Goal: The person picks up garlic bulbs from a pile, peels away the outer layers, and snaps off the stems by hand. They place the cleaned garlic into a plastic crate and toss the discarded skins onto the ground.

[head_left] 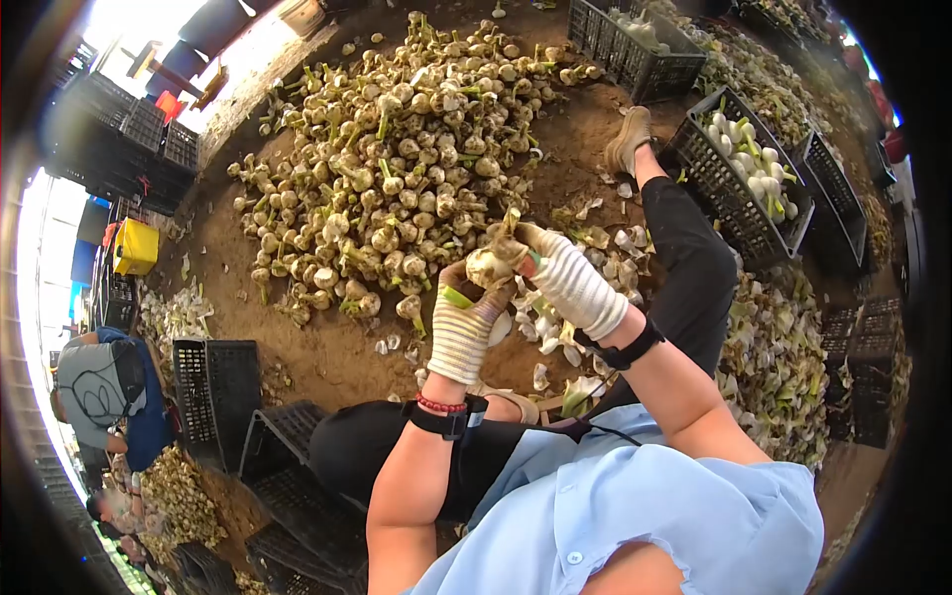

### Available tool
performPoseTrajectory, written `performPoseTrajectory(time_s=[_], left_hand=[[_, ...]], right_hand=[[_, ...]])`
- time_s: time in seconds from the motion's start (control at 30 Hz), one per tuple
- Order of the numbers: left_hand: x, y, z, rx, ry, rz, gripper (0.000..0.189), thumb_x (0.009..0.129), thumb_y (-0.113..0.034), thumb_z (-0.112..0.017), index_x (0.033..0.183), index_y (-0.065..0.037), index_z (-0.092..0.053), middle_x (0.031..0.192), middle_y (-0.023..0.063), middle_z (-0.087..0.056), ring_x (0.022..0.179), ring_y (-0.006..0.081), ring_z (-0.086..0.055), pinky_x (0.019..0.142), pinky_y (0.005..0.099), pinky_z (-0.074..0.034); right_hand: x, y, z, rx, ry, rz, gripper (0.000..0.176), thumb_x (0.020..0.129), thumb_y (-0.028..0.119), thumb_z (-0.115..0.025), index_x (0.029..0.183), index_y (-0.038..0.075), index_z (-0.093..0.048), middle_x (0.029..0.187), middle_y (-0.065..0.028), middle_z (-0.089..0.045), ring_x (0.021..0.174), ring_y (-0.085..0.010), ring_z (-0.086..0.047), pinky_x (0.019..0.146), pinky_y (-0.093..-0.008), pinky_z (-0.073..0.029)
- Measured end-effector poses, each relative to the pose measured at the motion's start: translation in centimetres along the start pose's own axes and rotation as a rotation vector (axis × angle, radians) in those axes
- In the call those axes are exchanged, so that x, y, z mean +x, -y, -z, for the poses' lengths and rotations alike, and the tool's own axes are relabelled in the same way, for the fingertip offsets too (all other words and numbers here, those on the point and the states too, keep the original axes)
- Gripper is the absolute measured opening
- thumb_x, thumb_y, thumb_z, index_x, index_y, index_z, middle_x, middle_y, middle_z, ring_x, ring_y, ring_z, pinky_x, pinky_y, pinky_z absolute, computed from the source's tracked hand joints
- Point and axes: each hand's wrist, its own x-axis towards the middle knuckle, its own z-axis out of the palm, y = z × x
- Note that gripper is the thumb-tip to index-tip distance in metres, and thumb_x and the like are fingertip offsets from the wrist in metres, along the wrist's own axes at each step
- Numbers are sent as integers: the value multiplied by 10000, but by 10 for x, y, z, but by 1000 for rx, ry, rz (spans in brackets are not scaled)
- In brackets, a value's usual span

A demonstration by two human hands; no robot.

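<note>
A garlic bulb is held up in front of me, its stem end pointing up. My left hand, in a striped white work glove with soiled fingertips, is closed around the bulb from below; a bit of green stem shows by its thumb. Gloved the same way, my right hand is closed right against the bulb's other side. A small reddish-green patch shows between its fingers, but I cannot tell what it holds. Beyond both hands lies a big heap of untrimmed garlic on the dirt floor.
Peeled skins lie beside my legs. On the right, a black crate holds cleaned white garlic, with another crate behind it. Black crates stand at my left. A person sits farther left, near a yellow container.
</note>
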Motion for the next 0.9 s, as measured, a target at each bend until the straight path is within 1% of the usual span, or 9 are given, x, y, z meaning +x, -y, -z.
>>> performPoseTrajectory(time_s=[0.1,0.33,0.5,0.6,0.67,0.73,0.8,0.87,0.9], left_hand=[[1,8,0,50,12,-93,530,816,-32,-788,1236,-33,-465,1118,89,-648,979,150,-636,859,276,-539],[-7,-5,5,96,26,31,494,824,-99,-799,1221,-1,-522,1074,82,-670,926,130,-641,817,263,-544],[2,4,29,166,11,79,459,848,-162,-789,1205,22,-568,1024,68,-677,887,125,-633,768,259,-531],[8,14,37,152,-38,229,563,831,-140,-799,1304,-14,-520,1061,80,-646,872,122,-621,765,267,-539],[7,26,23,-84,15,-82,698,787,-112,-824,1379,-102,-456,1154,100,-582,913,135,-624,782,292,-556],[8,25,21,175,33,-247,770,764,-69,-822,1404,-170,-407,1225,115,-522,982,169,-630,803,319,-568],[8,17,16,893,1,-624,702,786,-55,-794,1375,-162,-428,1221,119,-534,1021,187,-623,801,320,-568],[5,12,15,1027,4,-676,675,795,-45,-774,1367,-144,-429,1224,123,-549,1012,204,-625,815,327,-567],[4,14,10,758,31,-579,661,795,-46,-774,1359,-132,-440,1223,126,-557,1020,213,-625,829,334,-567]], right_hand=[[1,1,-3,-265,-91,15,304,949,130,-606,1205,-33,-586,1019,-60,-670,906,-98,-562,820,-262,-487],[-1,-22,7,-288,-88,95,242,957,131,-609,1136,-32,-600,951,-69,-664,829,-103,-538,731,-285,-487],[-8,9,14,-697,19,-8,252,984,171,-575,1118,-36,-621,777,-45,-598,729,-102,-490,651,-282,-448],[-1,3,5,-414,-5,-30,242,972,168,-593,1082,-43,-635,764,-6,-579,697,-102,-473,637,-287,-440],[2,-2,6,-357,-41,-106,240,961,173,-612,1060,-44,-639,763,26,-565,695,-92,-462,620,-286,-428],[8,-24,14,-34,-155,-305,236,955,174,-621,1046,-43,-642,775,44,-558,712,-79,-459,622,-282,-422],[3,-9,9,33,-216,-372,212,948,161,-625,1024,-35,-652,768,29,-558,713,-65,-448,613,-271,-411],[-3,-3,12,-380,-146,-199,190,942,146,-621,1002,-31,-658,762,14,-570,709,-65,-455,616,-269,-417],[-10,10,8,-395,-145,-177,186,938,136,-614,1019,-24,-664,761,-6,-584,715,-70,-466,633,-276,-429]])
